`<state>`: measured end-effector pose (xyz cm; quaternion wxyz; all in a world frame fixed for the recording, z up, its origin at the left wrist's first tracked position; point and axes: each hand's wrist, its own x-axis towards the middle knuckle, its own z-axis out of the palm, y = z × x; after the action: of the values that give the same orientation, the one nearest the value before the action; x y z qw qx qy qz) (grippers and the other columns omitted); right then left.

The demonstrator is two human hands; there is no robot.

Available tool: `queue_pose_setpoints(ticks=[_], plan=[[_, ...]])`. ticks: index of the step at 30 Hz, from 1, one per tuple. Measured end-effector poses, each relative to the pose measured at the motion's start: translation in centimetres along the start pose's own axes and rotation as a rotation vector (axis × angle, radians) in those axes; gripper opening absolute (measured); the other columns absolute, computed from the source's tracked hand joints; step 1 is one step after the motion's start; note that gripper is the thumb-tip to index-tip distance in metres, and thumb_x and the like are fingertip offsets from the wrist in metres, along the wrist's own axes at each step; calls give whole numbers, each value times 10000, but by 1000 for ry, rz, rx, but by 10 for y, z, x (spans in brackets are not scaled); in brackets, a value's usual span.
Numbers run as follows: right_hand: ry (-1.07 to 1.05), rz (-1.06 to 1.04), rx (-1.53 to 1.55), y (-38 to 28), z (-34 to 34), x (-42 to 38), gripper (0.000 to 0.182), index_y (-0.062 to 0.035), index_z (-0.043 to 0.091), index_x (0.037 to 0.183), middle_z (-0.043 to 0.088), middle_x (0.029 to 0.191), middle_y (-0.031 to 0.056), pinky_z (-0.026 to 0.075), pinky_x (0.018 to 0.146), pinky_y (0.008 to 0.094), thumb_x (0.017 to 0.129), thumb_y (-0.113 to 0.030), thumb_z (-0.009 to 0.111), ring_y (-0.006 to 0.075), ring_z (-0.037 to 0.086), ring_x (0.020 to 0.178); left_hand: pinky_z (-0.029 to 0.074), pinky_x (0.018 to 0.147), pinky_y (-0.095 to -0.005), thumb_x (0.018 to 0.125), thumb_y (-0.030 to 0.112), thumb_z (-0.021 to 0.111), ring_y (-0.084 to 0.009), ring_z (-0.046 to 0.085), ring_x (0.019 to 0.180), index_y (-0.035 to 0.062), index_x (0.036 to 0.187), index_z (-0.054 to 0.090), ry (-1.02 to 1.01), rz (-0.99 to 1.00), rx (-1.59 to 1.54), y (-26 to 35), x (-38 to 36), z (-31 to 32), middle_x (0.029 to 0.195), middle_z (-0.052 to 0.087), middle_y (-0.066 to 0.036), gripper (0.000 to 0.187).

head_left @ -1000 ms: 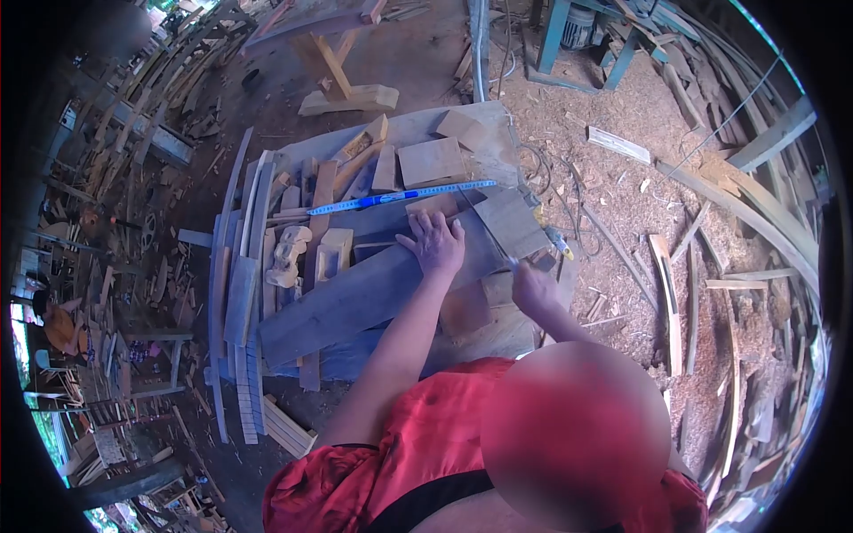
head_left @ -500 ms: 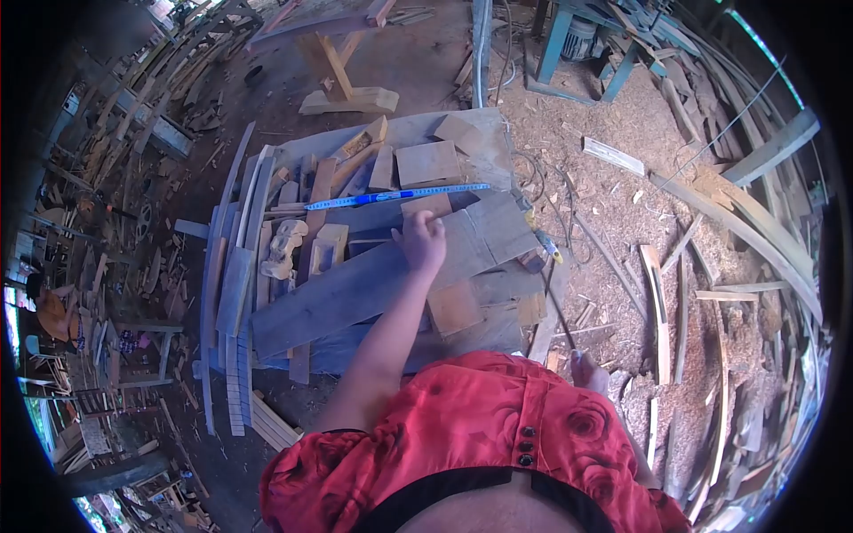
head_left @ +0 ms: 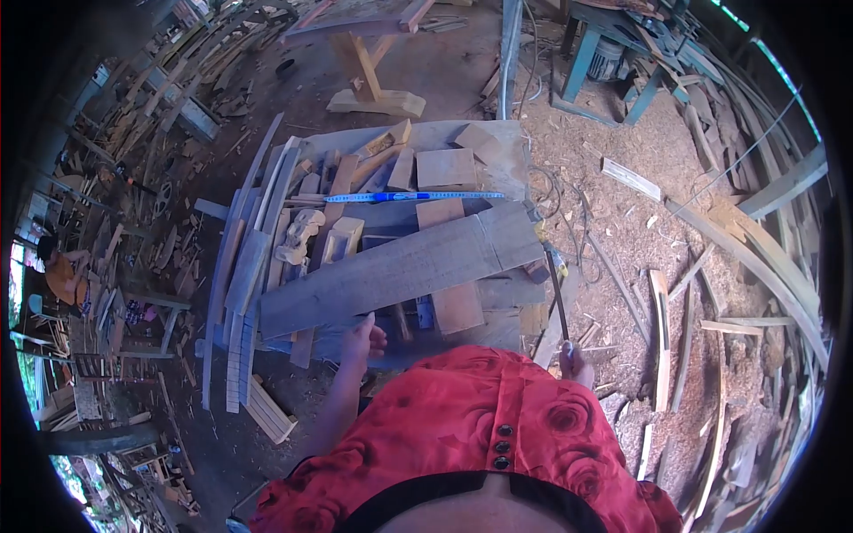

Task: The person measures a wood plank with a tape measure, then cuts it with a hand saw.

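A long grey plank lies slantwise across the bench, over a reddish-brown board that shows above and below it. My left hand is just below the plank's near edge, index finger pointing up and the other fingers loosely bent, with nothing in it. At the bench's right side my right hand is closed round the lower end of a thin dark rod, which reaches up to the plank's right end. A blue and white measuring strip lies beyond the plank.
Wood blocks and a carved wooden piece lie on the bench. Long strips overhang its left side. Offcuts and shavings cover the floor at right. A blue-legged machine stand stands behind.
My left hand has drawn back from above the plank's middle to its near side. My right hand still grips the rod. The view has shifted slightly.
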<state>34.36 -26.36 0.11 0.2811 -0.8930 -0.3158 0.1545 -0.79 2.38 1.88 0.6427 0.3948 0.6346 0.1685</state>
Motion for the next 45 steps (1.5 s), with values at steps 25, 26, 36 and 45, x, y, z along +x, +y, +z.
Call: queue_pose_setpoints(ticks=[25,26,36,45], plan=[[14,-136,176,-75,-17,15,236,-70,512,803,568,609,179,426,502,454,840,-293,580,384,577,588,481,535,-284,770,432,649,-159,572,611,87,828,517,204,-12,-742,58,37,16,707,552,-31,374],[9,-168,170,-80,-18,19,235,-70,512,812,571,616,179,429,504,456,842,-293,578,383,579,592,481,535,-284,770,432,649,-159,572,611,87,828,517,204,-4,-741,63,37,17,707,552,-31,374],[54,-371,133,-127,-18,61,229,-74,486,877,576,629,193,443,526,486,844,-289,555,401,582,615,482,584,-309,786,500,599,-157,573,615,97,729,509,190,-20,-727,112,45,13,670,549,-10,417],[10,-389,34,-162,-4,92,212,-68,472,920,596,663,218,458,555,511,865,-273,489,409,593,627,484,647,-351,778,575,580,-173,573,652,97,699,484,207,-39,-663,126,46,13,656,548,-14,494]])
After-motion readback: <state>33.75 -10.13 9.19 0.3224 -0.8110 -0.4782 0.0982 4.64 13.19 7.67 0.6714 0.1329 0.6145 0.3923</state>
